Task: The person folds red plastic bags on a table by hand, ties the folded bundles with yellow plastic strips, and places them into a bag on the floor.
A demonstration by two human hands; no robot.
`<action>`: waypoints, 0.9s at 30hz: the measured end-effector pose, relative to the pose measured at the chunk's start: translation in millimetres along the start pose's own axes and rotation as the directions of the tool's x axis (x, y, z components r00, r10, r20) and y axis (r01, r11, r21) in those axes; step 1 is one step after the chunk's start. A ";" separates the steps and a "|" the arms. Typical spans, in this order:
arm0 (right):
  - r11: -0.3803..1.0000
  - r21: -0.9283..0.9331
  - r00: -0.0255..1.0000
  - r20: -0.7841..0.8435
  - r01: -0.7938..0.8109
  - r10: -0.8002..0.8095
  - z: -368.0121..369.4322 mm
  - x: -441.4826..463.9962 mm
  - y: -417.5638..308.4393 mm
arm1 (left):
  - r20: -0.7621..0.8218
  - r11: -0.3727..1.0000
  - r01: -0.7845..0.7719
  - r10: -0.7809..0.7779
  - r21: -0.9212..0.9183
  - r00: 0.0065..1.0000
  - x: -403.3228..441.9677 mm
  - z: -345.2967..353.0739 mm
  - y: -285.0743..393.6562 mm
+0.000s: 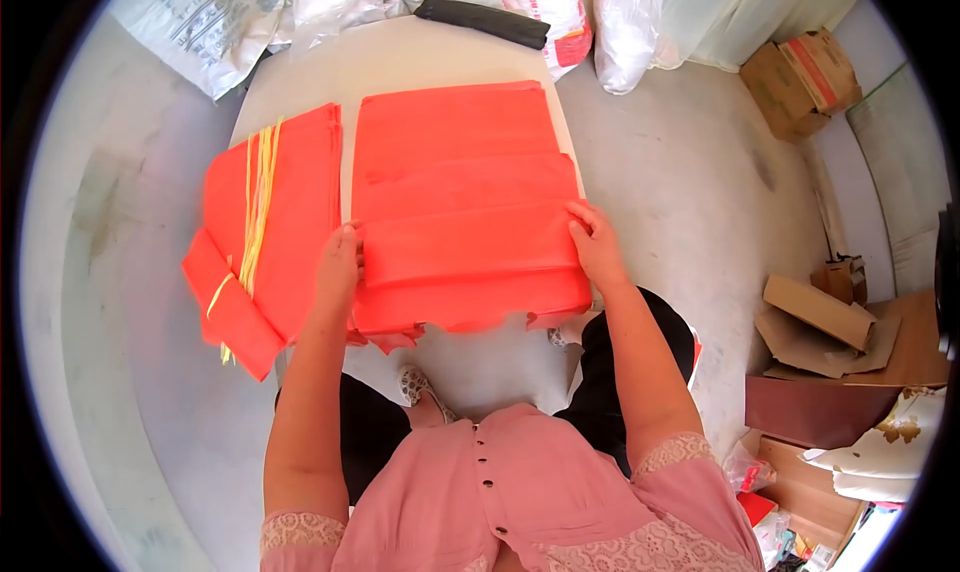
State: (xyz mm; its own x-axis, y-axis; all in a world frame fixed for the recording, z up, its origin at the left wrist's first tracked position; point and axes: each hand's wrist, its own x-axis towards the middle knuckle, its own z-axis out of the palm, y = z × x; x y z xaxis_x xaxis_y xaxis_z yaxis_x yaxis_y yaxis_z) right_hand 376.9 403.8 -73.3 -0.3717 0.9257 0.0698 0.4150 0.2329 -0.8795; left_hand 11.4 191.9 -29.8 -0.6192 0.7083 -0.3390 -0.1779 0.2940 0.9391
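Red plastic sheets or bags lie in a layered stack on the pale table, their front edge hanging over the near side. At the stack's left edge my left hand pinches the red material, fingers together. My right hand grips the right edge of the same front layer, thumb and fingers closed on it. Left of the stack is another red pile with yellow ties laid across it. A rolled red bundle, bound with a yellow tie, rests on that pile's near left corner.
A black roll lies at the table's far edge. White sacks stand behind it. Cardboard boxes sit on the floor at the far right. Nearer on the right, opened cardboard rests on a brown box.
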 end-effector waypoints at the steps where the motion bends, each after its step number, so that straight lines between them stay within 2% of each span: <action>1: 1.000 -0.005 1.000 0.000 0.007 -0.007 0.4 0.3 0.7 | -0.002 0.999 -0.015 0.015 0.031 1.000 3.1 -2.5 -5.6; 4: 0.999 -0.033 1.000 -0.006 0.012 -0.013 1.7 0.2 -0.4 | 0.039 0.893 -0.185 0.185 0.409 0.982 -7.4 1.7 -11.3; 9: 0.994 -0.107 1.000 -0.020 0.013 -0.015 0.3 0.3 -1.8 | 0.042 0.877 -0.264 0.270 0.402 0.962 4.1 6.3 -21.9; 17: 0.991 -0.079 0.992 -0.065 0.104 -0.109 6.0 1.4 9.9 | 0.027 0.793 -0.373 0.412 0.481 0.911 6.1 7.7 -32.7; 21: 0.994 -0.055 0.992 -0.077 0.096 -0.100 9.0 -0.4 9.1 | 0.025 0.769 -0.388 0.437 0.508 0.899 5.5 9.2 -33.1; 24: 0.986 -0.142 0.994 -0.052 0.090 -0.098 9.0 -1.6 3.9 | 0.037 0.715 -0.341 0.404 0.611 0.914 -1.6 15.2 -16.1; 25: 0.981 -0.192 0.998 -0.038 0.034 -0.042 7.1 -2.6 -2.3 | 0.041 0.690 -0.318 0.386 0.650 0.921 -4.8 18.9 -9.7; 27: 0.953 -0.293 0.997 -0.023 -0.074 0.070 -0.8 -6.7 -23.5 | 0.035 0.588 -0.322 0.446 0.742 0.895 -4.7 21.5 -12.7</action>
State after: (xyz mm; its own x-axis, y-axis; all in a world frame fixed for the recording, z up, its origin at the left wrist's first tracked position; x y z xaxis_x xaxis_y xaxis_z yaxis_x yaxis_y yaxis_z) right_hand 370.4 392.4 -52.7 -0.3229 0.9463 0.0184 0.6665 0.2411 -0.7055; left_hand 33.1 198.6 -41.4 -0.6061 0.7873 0.1132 0.6626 0.4211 0.6193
